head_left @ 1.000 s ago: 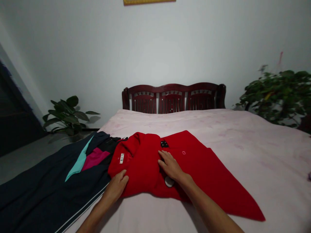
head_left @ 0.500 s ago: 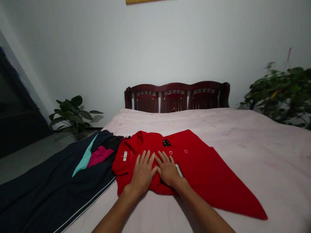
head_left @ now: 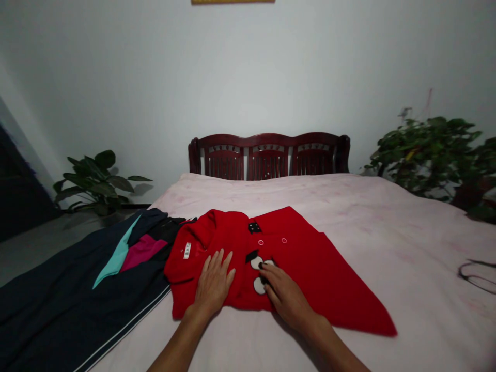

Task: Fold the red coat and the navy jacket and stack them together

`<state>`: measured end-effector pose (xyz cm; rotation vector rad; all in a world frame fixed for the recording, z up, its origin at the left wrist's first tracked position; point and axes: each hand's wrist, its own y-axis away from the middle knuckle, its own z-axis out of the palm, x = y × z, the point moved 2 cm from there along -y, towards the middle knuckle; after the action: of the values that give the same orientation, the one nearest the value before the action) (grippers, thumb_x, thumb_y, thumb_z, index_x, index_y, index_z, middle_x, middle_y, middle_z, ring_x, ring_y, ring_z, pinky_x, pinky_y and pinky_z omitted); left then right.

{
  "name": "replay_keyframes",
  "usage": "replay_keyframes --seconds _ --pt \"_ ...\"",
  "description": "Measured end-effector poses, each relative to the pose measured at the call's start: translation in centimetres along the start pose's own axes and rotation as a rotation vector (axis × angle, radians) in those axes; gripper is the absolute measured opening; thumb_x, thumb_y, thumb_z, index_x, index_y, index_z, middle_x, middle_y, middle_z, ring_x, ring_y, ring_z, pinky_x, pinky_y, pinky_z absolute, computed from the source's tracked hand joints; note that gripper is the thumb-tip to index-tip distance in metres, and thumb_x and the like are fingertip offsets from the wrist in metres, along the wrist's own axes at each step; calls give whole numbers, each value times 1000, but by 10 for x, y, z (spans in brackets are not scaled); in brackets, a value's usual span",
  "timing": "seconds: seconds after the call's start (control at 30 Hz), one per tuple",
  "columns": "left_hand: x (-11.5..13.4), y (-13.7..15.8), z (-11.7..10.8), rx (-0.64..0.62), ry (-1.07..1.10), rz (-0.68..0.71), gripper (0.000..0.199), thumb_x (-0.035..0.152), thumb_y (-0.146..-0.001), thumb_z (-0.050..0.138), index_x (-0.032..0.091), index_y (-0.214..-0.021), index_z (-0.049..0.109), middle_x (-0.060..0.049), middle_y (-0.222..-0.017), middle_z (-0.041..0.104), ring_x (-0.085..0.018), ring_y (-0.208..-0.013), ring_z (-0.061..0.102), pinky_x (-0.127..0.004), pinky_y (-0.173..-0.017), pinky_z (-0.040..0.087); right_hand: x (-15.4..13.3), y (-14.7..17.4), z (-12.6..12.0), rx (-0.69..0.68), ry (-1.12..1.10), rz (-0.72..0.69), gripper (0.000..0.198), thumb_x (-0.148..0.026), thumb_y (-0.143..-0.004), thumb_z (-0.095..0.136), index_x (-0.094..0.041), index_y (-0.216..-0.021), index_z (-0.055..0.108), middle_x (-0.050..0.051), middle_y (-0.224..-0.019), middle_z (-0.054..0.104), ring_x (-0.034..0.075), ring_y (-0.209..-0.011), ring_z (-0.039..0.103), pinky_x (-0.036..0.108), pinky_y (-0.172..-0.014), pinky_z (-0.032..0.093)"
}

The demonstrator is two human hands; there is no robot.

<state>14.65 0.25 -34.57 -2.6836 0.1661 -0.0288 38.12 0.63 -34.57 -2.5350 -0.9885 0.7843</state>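
Observation:
A red coat [head_left: 321,279] lies folded on the bed, its collar and white label [head_left: 187,250] toward the left. My left hand [head_left: 215,280] rests flat on the coat below the collar, fingers stretched out. On the coat's middle lies my right hand [head_left: 284,292], fingers extended and slightly bent, beside a black-and-white patch [head_left: 259,285] that it partly covers. Two ring-shaped buttons and a small black dotted piece [head_left: 254,228] show above the hands. Neither hand grips the cloth.
Dark navy clothing [head_left: 116,305] with turquoise and pink panels lies left of the coat, touching it. Eyeglasses [head_left: 478,274] rest on the pink bedsheet [head_left: 387,222] at the right. A wooden headboard [head_left: 269,155] stands behind; leafy plants [head_left: 96,178] flank the bed.
My hands have moved apart, the right one sliding right and uncovering the black-and-white patch. The view has turned slightly right, bringing the eyeglasses into sight.

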Motion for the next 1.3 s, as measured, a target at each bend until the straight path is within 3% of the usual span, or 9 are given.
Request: replay_keyframes --seconds 0.1,0.2,0.43,0.73,1.3 --pt "1 5 1 45 11 -24 48 33 -99 40 21 -145 45 -11 -150 47 -24 -140 42 -47 -116 33 8 19 -1 143 19 -18 42 -16 -94 44 -21 -133 57 11 -138 58 23 -131 50 46 -109 45" --pt "5 15 2 111 13 -57 47 31 -99 38 19 -144 47 -12 -148 49 -24 -138 45 -46 -115 34 11 27 2 181 26 -24 40 -12 -92 46 -23 -128 61 10 -132 62 23 -128 53 47 -108 46" --pt "12 32 -1 155 14 -43 47 29 -98 39 19 -143 49 -13 -148 50 -26 -137 45 -48 -113 37 11 24 3 173 -3 9 38 -10 -90 47 -23 -122 64 9 -127 65 24 -124 55 48 -106 47" --pt "11 31 0 173 16 -26 45 26 -98 40 19 -141 51 -12 -145 53 -26 -137 45 -49 -113 36 11 27 2 173 -23 2 35 -7 -89 46 -21 -113 68 9 -124 66 22 -122 56 43 -105 48" --pt "17 34 -5 167 12 -2 45 23 -96 40 22 -140 53 -12 -146 52 -27 -136 46 -49 -111 39 6 27 -4 203 -83 -6 41 -3 -85 42 -22 -111 68 9 -117 69 23 -118 59 47 -104 48"
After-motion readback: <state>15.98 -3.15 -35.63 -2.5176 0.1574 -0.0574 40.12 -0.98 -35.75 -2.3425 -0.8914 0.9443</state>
